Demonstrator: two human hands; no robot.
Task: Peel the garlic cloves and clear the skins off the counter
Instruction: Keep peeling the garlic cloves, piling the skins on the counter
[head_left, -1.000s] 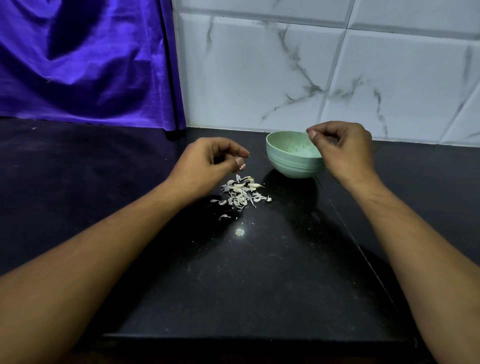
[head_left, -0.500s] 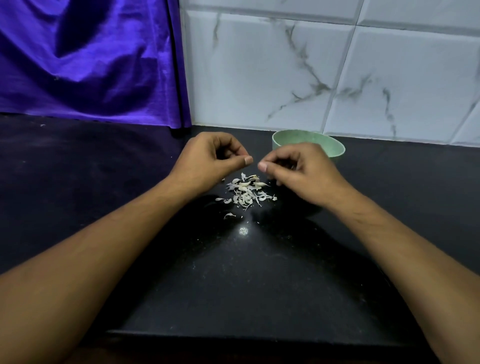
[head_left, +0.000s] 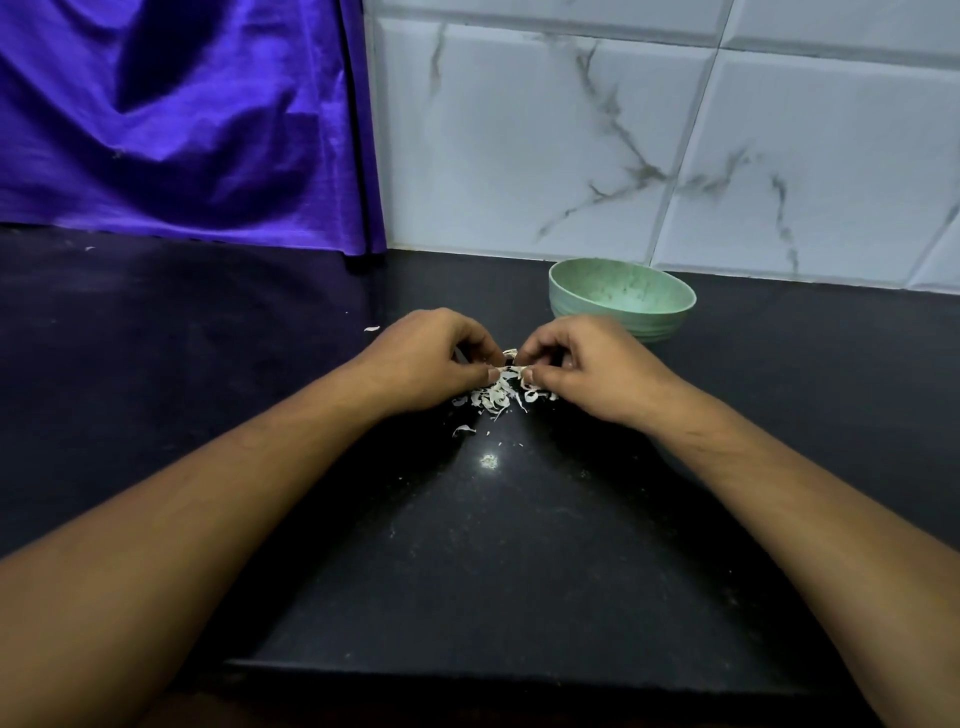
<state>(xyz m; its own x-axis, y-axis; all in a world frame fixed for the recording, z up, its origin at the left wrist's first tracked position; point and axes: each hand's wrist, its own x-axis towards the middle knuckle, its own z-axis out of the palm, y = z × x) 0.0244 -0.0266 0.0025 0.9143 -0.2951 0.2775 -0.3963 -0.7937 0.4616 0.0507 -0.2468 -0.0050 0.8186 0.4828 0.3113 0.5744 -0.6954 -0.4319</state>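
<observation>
A small heap of pale garlic skins (head_left: 493, 399) lies on the black counter (head_left: 493, 571). My left hand (head_left: 431, 358) and my right hand (head_left: 582, 369) meet just above the heap, fingers curled, thumbs and forefingers pinching a small pale piece (head_left: 509, 370) between them. I cannot tell whether that piece is a clove or a skin. A light green bowl (head_left: 622, 301) stands behind my right hand near the wall; its contents are not visible.
One stray skin (head_left: 371, 328) lies on the counter left of my left hand, another (head_left: 463, 430) in front of the heap. A purple cloth (head_left: 182, 119) hangs at the back left. White marbled tiles (head_left: 649, 135) line the wall. The counter's front edge (head_left: 493, 670) is near me.
My right hand came from the bowl's rim down and left to meet my left hand over the heap. Both hands now pinch a pale piece together.
</observation>
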